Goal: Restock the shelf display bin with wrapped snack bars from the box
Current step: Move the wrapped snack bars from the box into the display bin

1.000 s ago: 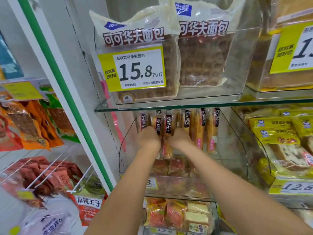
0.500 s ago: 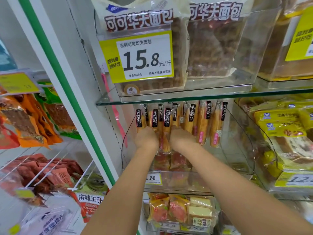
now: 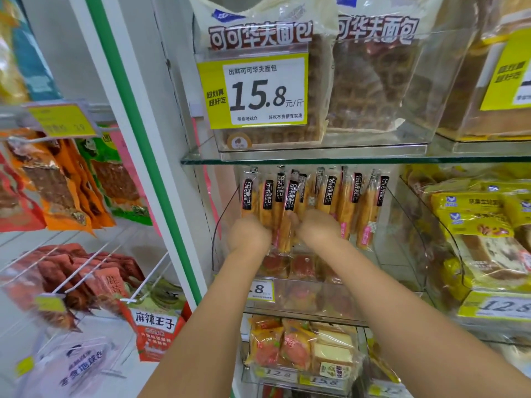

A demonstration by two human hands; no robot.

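Several wrapped snack bars (image 3: 313,196), orange-yellow with black label strips, stand upright in a row inside the clear display bin (image 3: 402,205) on the middle glass shelf. My left hand (image 3: 249,232) grips the lower ends of the bars at the left of the row. Beside it, my right hand (image 3: 317,226) holds the lower ends of the bars in the middle. Both arms reach into the bin from below. Reddish wrapped snacks (image 3: 290,267) lie at the bin's bottom under my hands. The box is not in view.
A glass shelf (image 3: 201,160) sits just above the bars, carrying a clear bin of waffle bread bags (image 3: 287,35) with a 15.8 price tag (image 3: 255,90). Yellow bread packs (image 3: 477,214) fill the bin to the right. Hanging snack bags (image 3: 57,182) are on pegs at left.
Both hands have stayed on the bars' lower ends and pushed them upright into a straighter row. The view has tilted down slightly and moved closer.
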